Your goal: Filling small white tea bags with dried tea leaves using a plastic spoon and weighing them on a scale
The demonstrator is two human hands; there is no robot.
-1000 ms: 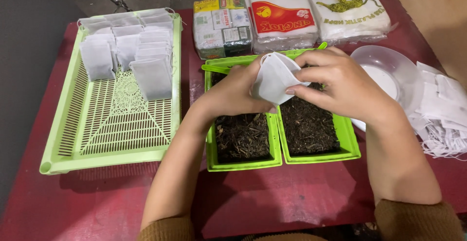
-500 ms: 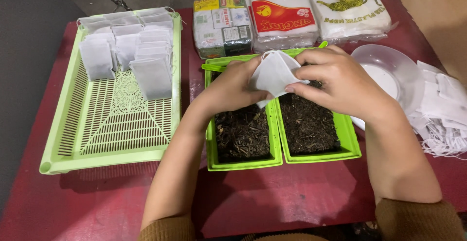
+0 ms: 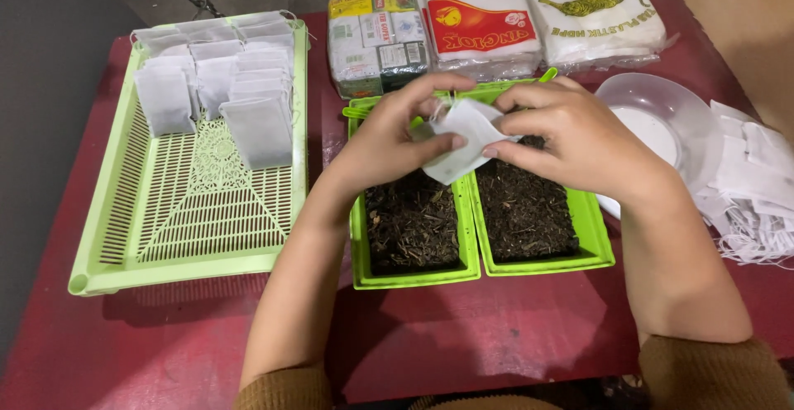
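My left hand and my right hand together hold a small white tea bag above two green trays of dark loose tea. The left tray and the right tray stand side by side in the middle of the red table. Fingers of both hands pinch the bag's upper edge, where a thin string shows. The bag is tilted, its lower corner over the gap between the trays.
A large light-green slotted tray at the left holds several filled white bags at its far end. Three packets lie at the back. A clear plastic bowl and a pile of empty white bags are at the right.
Both hands stayed over the trays and kept working the bag's top. The bag has turned and dropped slightly, with its top edge pinched more closed.
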